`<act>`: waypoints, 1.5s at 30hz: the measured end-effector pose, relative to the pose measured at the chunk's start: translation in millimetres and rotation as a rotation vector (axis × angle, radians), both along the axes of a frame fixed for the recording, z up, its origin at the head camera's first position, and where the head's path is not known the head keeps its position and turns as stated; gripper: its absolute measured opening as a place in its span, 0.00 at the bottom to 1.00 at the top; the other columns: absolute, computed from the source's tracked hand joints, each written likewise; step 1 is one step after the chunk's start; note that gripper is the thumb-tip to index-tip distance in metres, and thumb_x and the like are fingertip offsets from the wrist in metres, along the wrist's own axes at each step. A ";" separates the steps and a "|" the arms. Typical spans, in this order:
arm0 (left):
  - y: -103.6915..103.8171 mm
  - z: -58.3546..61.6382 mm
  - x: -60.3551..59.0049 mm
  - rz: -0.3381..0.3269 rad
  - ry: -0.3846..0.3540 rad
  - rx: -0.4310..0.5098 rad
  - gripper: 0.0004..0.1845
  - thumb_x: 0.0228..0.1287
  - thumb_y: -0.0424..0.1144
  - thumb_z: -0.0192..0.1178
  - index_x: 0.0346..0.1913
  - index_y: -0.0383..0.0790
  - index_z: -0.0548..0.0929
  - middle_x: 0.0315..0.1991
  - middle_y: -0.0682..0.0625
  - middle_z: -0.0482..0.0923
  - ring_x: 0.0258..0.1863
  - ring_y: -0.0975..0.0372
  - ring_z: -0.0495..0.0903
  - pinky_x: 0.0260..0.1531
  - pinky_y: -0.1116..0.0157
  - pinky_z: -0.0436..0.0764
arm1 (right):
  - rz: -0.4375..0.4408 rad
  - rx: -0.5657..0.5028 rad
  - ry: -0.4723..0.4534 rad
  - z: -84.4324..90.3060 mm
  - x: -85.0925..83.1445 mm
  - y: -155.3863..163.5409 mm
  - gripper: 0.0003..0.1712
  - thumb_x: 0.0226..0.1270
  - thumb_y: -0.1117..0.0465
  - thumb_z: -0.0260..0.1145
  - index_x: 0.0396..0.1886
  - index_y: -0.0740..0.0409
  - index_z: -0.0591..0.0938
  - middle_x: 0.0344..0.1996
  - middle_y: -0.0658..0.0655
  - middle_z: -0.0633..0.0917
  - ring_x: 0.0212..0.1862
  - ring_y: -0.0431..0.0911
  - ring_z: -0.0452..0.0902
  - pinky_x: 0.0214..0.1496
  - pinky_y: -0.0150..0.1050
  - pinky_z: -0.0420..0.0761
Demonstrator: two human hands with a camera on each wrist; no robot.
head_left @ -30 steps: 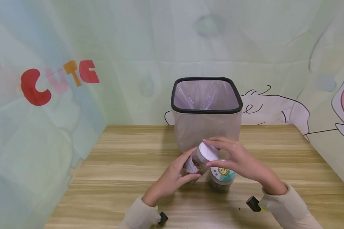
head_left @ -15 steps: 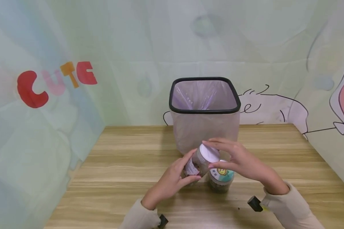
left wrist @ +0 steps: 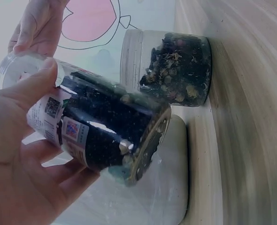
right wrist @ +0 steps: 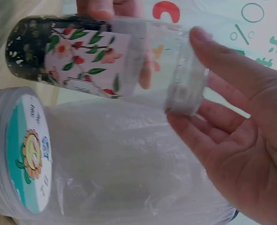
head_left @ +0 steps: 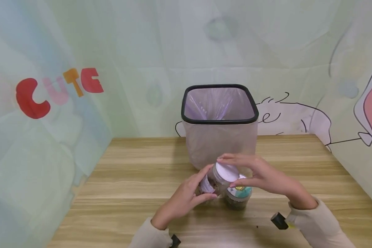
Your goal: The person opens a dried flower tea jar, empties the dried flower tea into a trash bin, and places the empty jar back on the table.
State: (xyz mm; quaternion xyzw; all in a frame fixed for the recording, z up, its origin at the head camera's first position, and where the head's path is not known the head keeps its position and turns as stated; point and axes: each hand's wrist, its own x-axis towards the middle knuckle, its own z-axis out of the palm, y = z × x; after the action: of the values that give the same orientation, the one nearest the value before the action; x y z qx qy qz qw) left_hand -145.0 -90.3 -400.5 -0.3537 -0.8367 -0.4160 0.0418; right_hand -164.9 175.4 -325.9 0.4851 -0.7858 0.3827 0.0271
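A clear jar (head_left: 214, 183) of dark dried contents is held tilted over the table in my left hand (head_left: 183, 199). In the left wrist view, that hand's thumb and fingers curl round the jar (left wrist: 101, 117), whose label bears printed codes. My right hand (head_left: 266, 176) pinches the white-topped lid (head_left: 227, 172) between thumb and fingers; the right wrist view shows this grip at the lid's rim (right wrist: 188, 89). A flower-patterned label (right wrist: 87, 63) faces that camera. Just behind stands a second, wider jar (head_left: 237, 201), upright, with a teal and white sunflower lid (right wrist: 30, 154).
A bin (head_left: 220, 141) with a black rim and a clear plastic liner stands behind the jars on the wooden table (head_left: 136, 172). Printed cloth walls (head_left: 142, 69) enclose the table's back and sides. A small dark speck (head_left: 257, 226) lies near the front.
Both hands have come down slightly with the tilted jar. My right hand has shifted a little around the lid, which stays on the jar. The second jar stays standing.
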 end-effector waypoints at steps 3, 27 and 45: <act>-0.2 0.4 1.0 0.026 0.019 -0.022 0.44 0.63 0.48 0.68 0.78 0.54 0.57 0.69 0.46 0.69 0.64 0.56 0.72 0.61 0.53 0.73 | -0.012 0.023 -0.003 1.7 0.3 0.9 0.35 0.63 0.59 0.73 0.70 0.54 0.74 0.67 0.55 0.75 0.68 0.48 0.68 0.64 0.36 0.72; 1.1 -3.1 0.9 0.076 0.152 -0.057 0.41 0.63 0.51 0.68 0.76 0.54 0.60 0.65 0.52 0.71 0.62 0.60 0.72 0.57 0.55 0.76 | -0.205 0.092 0.182 3.0 13.2 -13.2 0.33 0.62 0.49 0.74 0.64 0.56 0.77 0.52 0.45 0.77 0.43 0.37 0.73 0.38 0.35 0.80; 3.6 -3.5 0.6 0.079 0.177 -0.079 0.43 0.62 0.51 0.68 0.76 0.53 0.59 0.67 0.52 0.70 0.62 0.60 0.72 0.56 0.55 0.77 | -0.095 0.059 0.155 2.4 9.6 -9.5 0.36 0.56 0.59 0.78 0.64 0.53 0.75 0.60 0.49 0.72 0.56 0.43 0.71 0.48 0.38 0.81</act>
State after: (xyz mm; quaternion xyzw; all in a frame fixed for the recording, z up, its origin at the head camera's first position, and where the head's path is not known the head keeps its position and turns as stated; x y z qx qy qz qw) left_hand -144.4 -86.6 -404.1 -0.3570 -0.8589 -0.3477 0.1179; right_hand -155.3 165.9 -323.6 0.4762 -0.8144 0.3187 0.0916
